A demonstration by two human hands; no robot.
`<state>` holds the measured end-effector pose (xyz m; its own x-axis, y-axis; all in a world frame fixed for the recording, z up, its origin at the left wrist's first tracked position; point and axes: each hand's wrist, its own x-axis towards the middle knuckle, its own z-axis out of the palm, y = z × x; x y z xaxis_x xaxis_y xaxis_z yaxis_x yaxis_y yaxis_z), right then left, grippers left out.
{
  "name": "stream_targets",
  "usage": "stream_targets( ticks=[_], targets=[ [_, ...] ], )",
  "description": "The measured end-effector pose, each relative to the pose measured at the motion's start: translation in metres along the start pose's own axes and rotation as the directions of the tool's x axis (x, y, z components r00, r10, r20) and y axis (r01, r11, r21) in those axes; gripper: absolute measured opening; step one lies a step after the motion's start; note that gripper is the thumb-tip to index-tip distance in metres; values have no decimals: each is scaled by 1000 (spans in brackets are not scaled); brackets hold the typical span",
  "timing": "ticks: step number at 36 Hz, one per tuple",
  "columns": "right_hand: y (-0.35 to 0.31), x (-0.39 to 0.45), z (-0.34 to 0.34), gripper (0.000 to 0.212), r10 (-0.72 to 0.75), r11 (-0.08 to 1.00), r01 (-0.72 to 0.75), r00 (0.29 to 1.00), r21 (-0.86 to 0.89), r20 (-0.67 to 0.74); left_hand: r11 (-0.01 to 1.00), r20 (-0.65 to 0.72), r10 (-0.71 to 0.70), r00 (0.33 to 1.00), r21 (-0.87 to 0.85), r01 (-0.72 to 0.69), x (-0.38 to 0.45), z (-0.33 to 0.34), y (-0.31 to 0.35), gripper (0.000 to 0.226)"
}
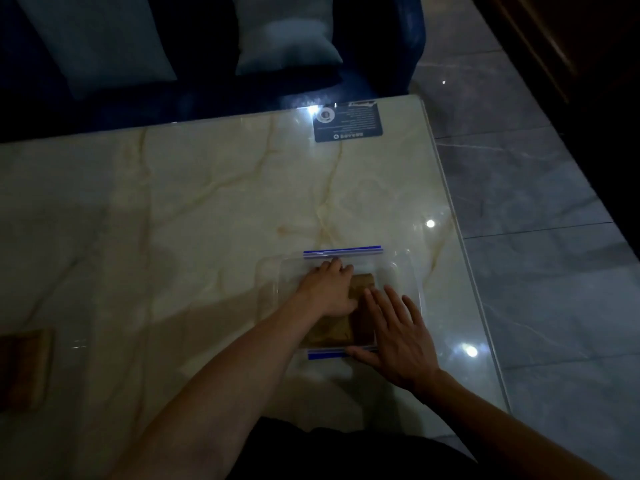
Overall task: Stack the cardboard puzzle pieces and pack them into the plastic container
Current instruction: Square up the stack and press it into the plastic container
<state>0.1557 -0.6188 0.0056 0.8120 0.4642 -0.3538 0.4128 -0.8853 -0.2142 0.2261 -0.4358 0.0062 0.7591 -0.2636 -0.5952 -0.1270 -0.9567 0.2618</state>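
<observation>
Dim light, head view looking down at marble-pattern table.

L hand: forearm comes in from lower left, reaching diagonally up-right. Palm down, resting over the clear plastic container; fingers curled loosely together, tips near the far blue strip. Whether they pinch anything, can't tell.

R hand: forearm enters from lower right corner, angled up-left. Palm down, flat, fingers spread and extended, pointing away from the body; thumb lies along the near blue strip. No grasp visible.

Container: transparent, roughly rectangular w/ rounded corners, sits on table toward the right edge, close to the person. Blue strips at near and far ends; long axis seems to run near-to-far, edges faint.

Cardboard pieces: brown stack inside the container, between and partly under both hands. Visible outline rectangular, long axis near-to-far, lying flat. Piece count unclear.

Elsewhere: brown flat object at table's left edge, well apart from container. Dark card at far right corner. Pillows on dark sofa beyond the table. Gray tile floor at right.
</observation>
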Motion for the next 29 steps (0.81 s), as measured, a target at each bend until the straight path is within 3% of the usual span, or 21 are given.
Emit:
stream_targets(
  ticks=[6, 12, 23, 26, 29],
  targets=[
    [-2, 1, 1, 107, -10, 1000, 10, 1000, 4, 9, 1000, 9, 11, 1000, -11, -11, 7, 4, 15, 76],
    [-1, 1, 1, 109, -6, 1000, 6, 1000, -1, 0, 998, 0, -2, 1000, -69, 2, 6, 7, 23, 61],
    [1, 3, 8, 111, -10, 1000, 10, 1000, -2, -12, 999, -54, 7, 999, -51, -9, 0, 22, 20, 77],
    [2, 2, 8, 111, -15, 1000, 15, 1000, -3, -18, 975, -216, -64, 974, -221, 15, -8, 23, 15, 75],
    [1, 2, 3, 106, -4, 996, 9, 998, 87, -56, 846, -372, -285, 883, -531, 49, -26, 25, 12, 66]
  ],
)
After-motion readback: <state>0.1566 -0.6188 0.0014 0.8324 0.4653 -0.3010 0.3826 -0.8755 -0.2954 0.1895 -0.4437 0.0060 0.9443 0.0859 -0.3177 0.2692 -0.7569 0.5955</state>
